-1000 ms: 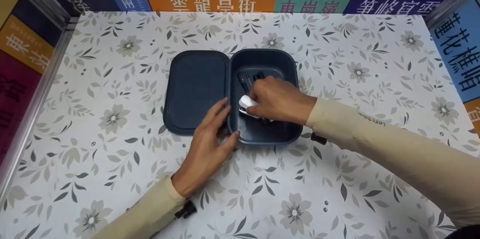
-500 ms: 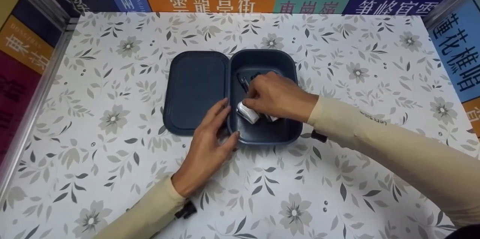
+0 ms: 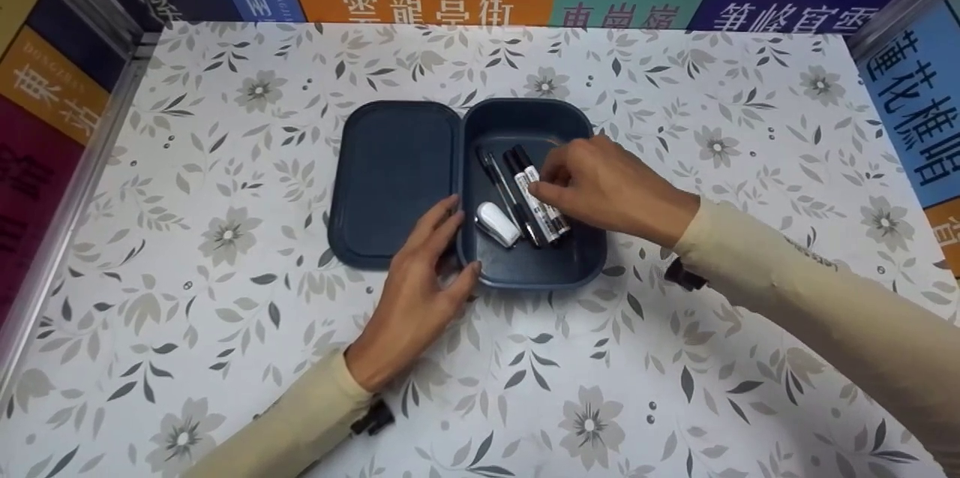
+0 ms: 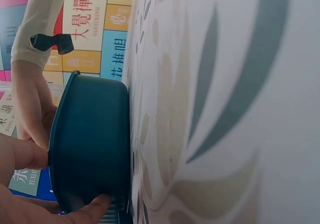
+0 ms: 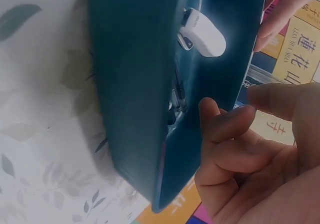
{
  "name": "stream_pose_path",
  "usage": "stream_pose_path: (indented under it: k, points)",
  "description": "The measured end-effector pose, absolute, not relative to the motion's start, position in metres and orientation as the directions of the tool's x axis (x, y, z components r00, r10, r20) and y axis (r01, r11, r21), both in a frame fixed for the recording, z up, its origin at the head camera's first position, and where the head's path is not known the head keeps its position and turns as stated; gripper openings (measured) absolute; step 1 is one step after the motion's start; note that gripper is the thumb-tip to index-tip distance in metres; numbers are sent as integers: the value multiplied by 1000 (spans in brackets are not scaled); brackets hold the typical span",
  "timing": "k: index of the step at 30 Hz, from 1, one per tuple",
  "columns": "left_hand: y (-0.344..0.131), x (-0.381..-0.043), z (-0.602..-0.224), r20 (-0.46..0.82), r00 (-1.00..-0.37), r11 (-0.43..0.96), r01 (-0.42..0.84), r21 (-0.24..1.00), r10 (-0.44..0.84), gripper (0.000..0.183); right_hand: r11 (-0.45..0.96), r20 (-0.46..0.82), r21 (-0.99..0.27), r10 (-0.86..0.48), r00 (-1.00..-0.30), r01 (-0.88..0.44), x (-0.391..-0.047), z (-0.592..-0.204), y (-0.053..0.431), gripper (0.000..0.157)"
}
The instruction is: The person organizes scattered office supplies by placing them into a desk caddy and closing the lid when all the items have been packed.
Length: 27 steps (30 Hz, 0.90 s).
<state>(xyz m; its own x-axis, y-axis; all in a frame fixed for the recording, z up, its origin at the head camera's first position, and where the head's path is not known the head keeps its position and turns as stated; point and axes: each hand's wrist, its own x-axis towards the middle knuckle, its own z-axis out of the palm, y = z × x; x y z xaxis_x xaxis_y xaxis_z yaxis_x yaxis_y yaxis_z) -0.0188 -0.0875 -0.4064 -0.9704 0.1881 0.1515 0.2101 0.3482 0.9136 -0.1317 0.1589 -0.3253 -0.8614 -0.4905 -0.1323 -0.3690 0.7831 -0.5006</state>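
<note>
A dark blue box (image 3: 555, 268) stands uncovered on the table. Inside it lie a small white stapler (image 3: 497, 224), two white markers with black caps (image 3: 541, 209) and a dark, partly clear pen (image 3: 501, 179), side by side. My left hand (image 3: 416, 279) rests against the box's near left corner, thumb at the rim; the left wrist view has a finger along the outer wall (image 4: 92, 134). Over the right rim, my right hand (image 3: 604, 185) is loosely curled above the markers. In the right wrist view its thumb and fingertips are apart, with nothing between them.
The matching dark blue lid (image 3: 394, 185) lies flat against the box's left side. A floral cloth (image 3: 720, 358) covers the table. Panels with lettering (image 3: 420, 1) rise at the back and both sides.
My right hand has let go of the white stapler, which now lies beside the pen, and has drawn back to the right, uncovering the markers. The left hand has stayed put.
</note>
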Motion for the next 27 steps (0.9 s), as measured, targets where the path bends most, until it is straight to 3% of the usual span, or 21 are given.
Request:
stream_pose_path:
  k: [13,27]
  points:
    - [-90,-18,-406,184,-964,419,250,873,192,68,763,-90,-563,-440,-893,-319,-119,-327,184,20]
    - [-88,-19,-405,159,-969,372,221,902,191,69,725,60,-595,-393,-918,-349,-92,-343,193,15]
